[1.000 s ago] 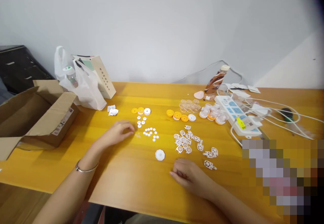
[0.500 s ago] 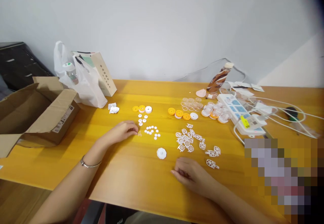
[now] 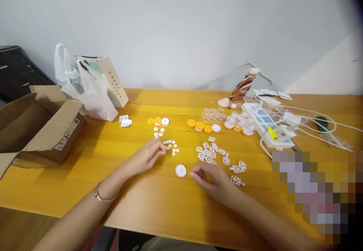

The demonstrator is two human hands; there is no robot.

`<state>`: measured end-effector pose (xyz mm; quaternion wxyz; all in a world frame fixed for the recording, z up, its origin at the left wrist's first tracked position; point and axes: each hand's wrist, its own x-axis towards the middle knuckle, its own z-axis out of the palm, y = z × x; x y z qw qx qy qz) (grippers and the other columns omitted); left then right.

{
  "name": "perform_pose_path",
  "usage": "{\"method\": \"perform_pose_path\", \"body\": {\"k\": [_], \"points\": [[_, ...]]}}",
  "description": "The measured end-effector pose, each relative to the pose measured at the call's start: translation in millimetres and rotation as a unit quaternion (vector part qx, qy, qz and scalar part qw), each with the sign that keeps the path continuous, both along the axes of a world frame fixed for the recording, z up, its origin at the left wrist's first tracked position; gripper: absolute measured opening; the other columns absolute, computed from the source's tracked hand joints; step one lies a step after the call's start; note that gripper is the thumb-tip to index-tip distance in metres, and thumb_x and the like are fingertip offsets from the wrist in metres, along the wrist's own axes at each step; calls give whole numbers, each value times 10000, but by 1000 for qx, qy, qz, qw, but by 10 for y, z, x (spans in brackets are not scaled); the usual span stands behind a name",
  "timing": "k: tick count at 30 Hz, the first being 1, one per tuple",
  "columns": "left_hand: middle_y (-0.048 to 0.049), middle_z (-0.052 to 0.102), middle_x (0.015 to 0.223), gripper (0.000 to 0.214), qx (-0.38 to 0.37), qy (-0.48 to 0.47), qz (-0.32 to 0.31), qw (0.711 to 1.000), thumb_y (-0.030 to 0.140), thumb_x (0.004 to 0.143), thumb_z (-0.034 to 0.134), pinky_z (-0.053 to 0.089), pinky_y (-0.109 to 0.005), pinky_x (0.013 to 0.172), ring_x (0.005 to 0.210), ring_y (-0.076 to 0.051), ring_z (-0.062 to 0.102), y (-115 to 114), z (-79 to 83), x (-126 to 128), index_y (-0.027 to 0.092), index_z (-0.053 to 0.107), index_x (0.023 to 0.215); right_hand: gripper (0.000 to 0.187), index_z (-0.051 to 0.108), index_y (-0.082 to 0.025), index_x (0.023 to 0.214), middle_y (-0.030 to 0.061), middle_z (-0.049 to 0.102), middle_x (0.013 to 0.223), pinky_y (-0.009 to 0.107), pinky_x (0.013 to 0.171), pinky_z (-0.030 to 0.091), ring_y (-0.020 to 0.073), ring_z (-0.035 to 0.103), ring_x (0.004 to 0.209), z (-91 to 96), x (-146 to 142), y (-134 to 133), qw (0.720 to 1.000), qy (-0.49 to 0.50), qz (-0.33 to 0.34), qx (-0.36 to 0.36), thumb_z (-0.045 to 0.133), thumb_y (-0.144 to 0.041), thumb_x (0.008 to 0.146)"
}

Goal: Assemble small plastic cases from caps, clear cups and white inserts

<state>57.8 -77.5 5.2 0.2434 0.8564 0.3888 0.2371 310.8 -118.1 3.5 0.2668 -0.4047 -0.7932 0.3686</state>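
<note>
My left hand (image 3: pixel 151 154) is above the table beside a group of small white discs (image 3: pixel 175 145), its thumb and fingertips pinched together. Whatever they hold is too small or hidden to make out. Just to its right lies a larger white scalloped disc (image 3: pixel 180 170), flat and untouched. My right hand (image 3: pixel 211 178) is near that disc's right side, fingers loosely curled, a gap between thumb and forefinger, nothing visible in them. Beyond it spreads a pile of white spoked plastic pieces (image 3: pixel 208 154), partly covered by the hand.
Yellow and white wheels (image 3: pixel 200 126) stand in a row behind the pieces, near clear rings (image 3: pixel 213 114). At right are a power strip (image 3: pixel 268 126), cables and a drink bottle (image 3: pixel 243 87). A cardboard box (image 3: pixel 42 130), plastic bag (image 3: pixel 98 99) and foil scraps (image 3: pixel 125 121) are at left.
My left hand has moved right and towards me, away from the tiny clear parts, with its fingertips pinched. My right hand has moved slightly forward, closer to the scalloped disc.
</note>
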Motion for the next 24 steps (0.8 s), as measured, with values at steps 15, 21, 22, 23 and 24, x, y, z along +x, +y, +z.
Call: {"method": "perform_pose_path", "body": {"k": [15, 21, 22, 23, 24], "points": [[-41, 576, 798, 72, 43, -181, 43, 982, 102, 832, 517, 405, -295, 711, 765, -139, 522, -471, -266, 549, 156, 556, 861, 105, 617, -196, 762, 6, 636, 677, 212, 610, 467, 108, 573, 615, -150, -185, -59, 990, 117, -71, 13, 522, -174, 800], [-51, 631, 844, 145, 104, -144, 17, 984, 106, 819, 547, 422, -293, 700, 772, -142, 548, -412, -272, 511, 169, 599, 939, 105, 606, -173, 727, -9, 589, 618, 208, 570, 438, 98, 532, 579, -171, -189, -4, 970, 180, -76, -143, 553, -240, 788], [-51, 639, 859, 163, 112, -137, 14, 984, 114, 816, 556, 424, -292, 702, 775, -141, 554, -397, -264, 501, 172, 600, 962, 114, 607, -170, 733, -9, 585, 616, 208, 566, 433, 97, 530, 579, -175, -184, 6, 964, 192, -76, -169, 559, -258, 788], [-51, 646, 872, 176, 119, -131, 13, 984, 122, 814, 565, 425, -291, 703, 779, -140, 559, -383, -257, 493, 174, 601, 979, 123, 609, -168, 738, -11, 581, 612, 207, 562, 428, 96, 527, 577, -177, -180, 14, 958, 200, -79, -189, 564, -271, 787], [-51, 651, 880, 187, 125, -124, 12, 984, 129, 812, 571, 426, -289, 703, 782, -139, 564, -371, -251, 487, 175, 601, 991, 129, 611, -167, 740, -13, 577, 610, 206, 559, 423, 94, 523, 575, -178, -176, 21, 954, 205, -83, -201, 568, -281, 784]]}}
